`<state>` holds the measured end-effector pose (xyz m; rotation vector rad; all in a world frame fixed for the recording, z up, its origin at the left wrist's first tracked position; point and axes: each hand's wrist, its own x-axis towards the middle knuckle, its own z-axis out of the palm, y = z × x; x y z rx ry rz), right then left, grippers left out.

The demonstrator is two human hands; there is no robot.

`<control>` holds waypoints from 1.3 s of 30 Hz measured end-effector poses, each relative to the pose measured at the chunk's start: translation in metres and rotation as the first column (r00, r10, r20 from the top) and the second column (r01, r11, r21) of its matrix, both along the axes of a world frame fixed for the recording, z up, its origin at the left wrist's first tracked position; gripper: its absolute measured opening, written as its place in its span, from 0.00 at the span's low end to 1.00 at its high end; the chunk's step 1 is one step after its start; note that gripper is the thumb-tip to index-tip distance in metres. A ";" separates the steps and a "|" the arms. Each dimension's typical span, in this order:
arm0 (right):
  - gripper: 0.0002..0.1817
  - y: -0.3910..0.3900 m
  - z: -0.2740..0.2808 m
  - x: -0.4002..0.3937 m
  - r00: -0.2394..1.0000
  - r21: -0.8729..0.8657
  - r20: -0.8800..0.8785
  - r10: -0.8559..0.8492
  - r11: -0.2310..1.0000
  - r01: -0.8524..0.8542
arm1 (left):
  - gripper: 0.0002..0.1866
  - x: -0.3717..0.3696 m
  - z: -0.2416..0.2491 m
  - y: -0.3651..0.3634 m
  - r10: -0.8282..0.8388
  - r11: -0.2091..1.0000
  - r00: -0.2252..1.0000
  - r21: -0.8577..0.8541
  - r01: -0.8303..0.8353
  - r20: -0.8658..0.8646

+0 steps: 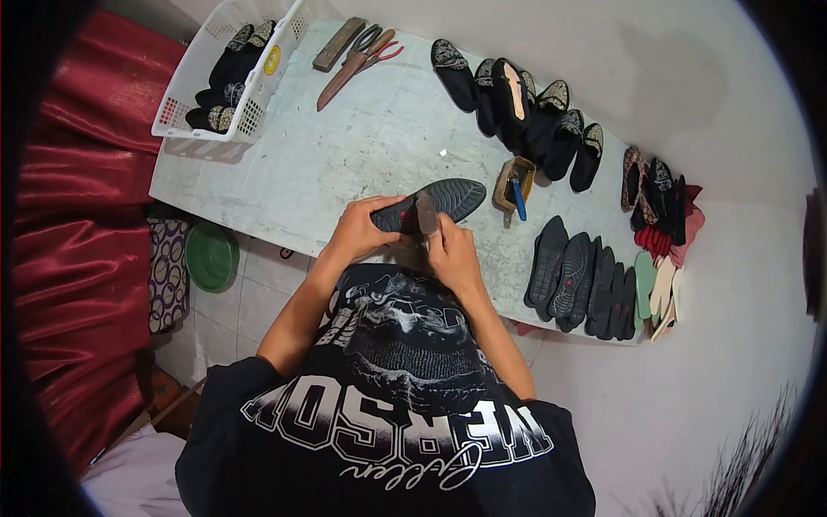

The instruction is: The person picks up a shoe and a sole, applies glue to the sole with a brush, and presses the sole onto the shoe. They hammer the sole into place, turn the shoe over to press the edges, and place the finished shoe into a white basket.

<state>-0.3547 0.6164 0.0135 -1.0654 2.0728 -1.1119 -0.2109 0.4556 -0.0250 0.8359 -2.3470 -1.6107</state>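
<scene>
A shoe with its black ribbed sole [457, 200] facing up is in front of me at the near edge of the table. My left hand [362, 231] is closed around one end of this shoe, thumb over the side of the sole. My right hand [454, 256] is wrapped round a hammer [427, 214], whose worn brownish head lies over the middle of the sole. The hammer's handle is mostly hidden by my fingers. A small red mark shows on the sole beside the head.
Across the table [345, 146] are a white basket [250, 112] of shoes, a knife [338, 84], red-handled pliers [379, 59], a row of black shoes [543, 112], a small box [508, 185] with a blue-handled tool, and several black soles [573, 280]. A green basin [212, 258] stands below.
</scene>
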 end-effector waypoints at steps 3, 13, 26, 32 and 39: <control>0.10 0.004 0.006 0.003 0.999 -0.149 0.021 -0.027 0.988 0.030 | 0.40 0.006 -0.004 -0.001 -0.017 0.998 1.000 -0.054 0.017 -0.007; 0.07 0.009 0.007 -0.014 0.997 -0.136 0.039 -0.067 0.988 0.072 | 0.42 0.011 -0.004 0.002 0.001 0.997 1.000 -0.081 -0.001 -0.009; 0.07 0.018 0.009 -0.021 0.990 -0.074 0.027 -0.141 0.987 0.143 | 0.42 0.012 -0.005 0.006 0.010 0.999 1.000 -0.049 -0.009 0.005; 0.10 0.023 0.008 -0.032 0.987 -0.097 -0.015 -0.160 0.983 0.158 | 0.42 0.013 -0.008 0.005 0.009 1.000 1.000 -0.017 -0.010 -0.020; 0.10 0.029 0.011 -0.037 0.976 -0.092 0.007 -0.218 0.972 0.218 | 0.42 0.013 -0.005 0.004 0.011 1.000 1.000 -0.008 -0.011 0.014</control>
